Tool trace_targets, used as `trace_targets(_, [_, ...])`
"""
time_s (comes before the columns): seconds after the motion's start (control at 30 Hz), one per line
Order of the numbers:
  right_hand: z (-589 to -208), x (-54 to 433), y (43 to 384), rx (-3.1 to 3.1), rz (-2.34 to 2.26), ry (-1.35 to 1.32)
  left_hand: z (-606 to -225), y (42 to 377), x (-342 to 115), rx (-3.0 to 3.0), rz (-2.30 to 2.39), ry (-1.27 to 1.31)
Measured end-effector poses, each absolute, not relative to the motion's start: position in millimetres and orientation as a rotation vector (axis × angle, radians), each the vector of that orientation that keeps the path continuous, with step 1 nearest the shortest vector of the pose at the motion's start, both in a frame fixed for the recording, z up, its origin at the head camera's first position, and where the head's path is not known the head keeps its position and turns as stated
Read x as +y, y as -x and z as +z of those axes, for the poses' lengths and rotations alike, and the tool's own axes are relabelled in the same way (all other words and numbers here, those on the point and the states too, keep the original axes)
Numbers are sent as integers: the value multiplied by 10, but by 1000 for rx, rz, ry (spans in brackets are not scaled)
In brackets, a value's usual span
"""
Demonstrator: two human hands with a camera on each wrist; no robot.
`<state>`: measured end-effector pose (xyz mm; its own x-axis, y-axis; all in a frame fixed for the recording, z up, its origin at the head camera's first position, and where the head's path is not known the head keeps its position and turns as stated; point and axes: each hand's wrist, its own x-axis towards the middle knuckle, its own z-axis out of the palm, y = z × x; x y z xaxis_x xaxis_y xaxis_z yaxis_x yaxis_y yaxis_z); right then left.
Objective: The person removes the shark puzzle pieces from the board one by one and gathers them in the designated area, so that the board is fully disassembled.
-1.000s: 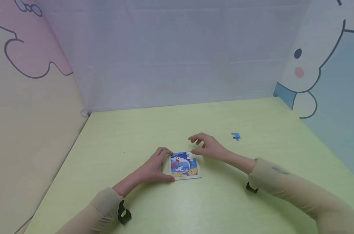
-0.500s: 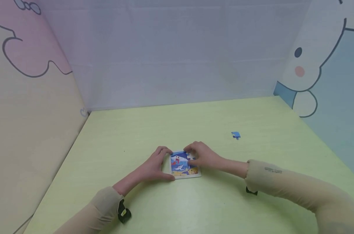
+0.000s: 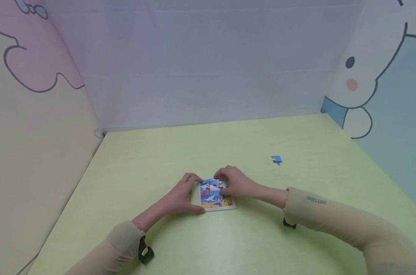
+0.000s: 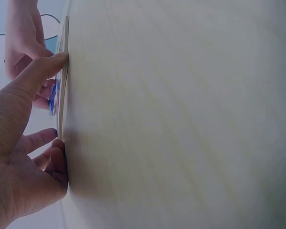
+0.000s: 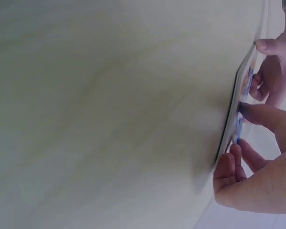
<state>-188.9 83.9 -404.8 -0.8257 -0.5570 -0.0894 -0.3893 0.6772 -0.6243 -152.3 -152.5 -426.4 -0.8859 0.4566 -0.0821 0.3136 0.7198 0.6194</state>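
Observation:
A small square jigsaw puzzle board [image 3: 219,209] with a pale rim and a sea-animal picture lies on the table. My left hand [image 3: 181,198] grips its left side, thumb at the near corner and fingers at the far one. Over the board's right part, my right hand [image 3: 240,184] pinches a blue puzzle piece [image 5: 238,128] between thumb and fingertips. That piece [image 4: 52,98] looks slightly raised from the board in the left wrist view. The right fingers partly hide the upper right corner of the picture.
A loose blue puzzle piece [image 3: 277,159] lies on the pale green table [image 3: 180,152], beyond and right of the board. A plain pale curtain [image 3: 208,68] stands at the back, with cartoon-printed panels on both sides.
My right hand has come left and down onto the board, and its spread fingers have closed on a blue piece, which has shifted slightly. The left hand has stayed in place.

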Motion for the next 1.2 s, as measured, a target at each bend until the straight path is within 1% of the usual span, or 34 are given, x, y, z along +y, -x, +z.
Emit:
trace_targets(0.4, [-4008, 801, 2026, 2640, -840, 884, -4268, 1527, -1535, 2702, 910, -619])
trace_targets(0.7, [-4016, 783, 2023, 2779, -724, 966, -4294, 1549, -1540, 2705, 888, -616])
trace_targets(1.0, [-4042, 869, 2046, 2866, -727, 968, -4279, 1543, -1541, 2703, 885, -617])
trace_targets(1.2, [-4040, 996, 2079, 2874, -768, 903, -4267, 1537, -1537, 2701, 887, -613])
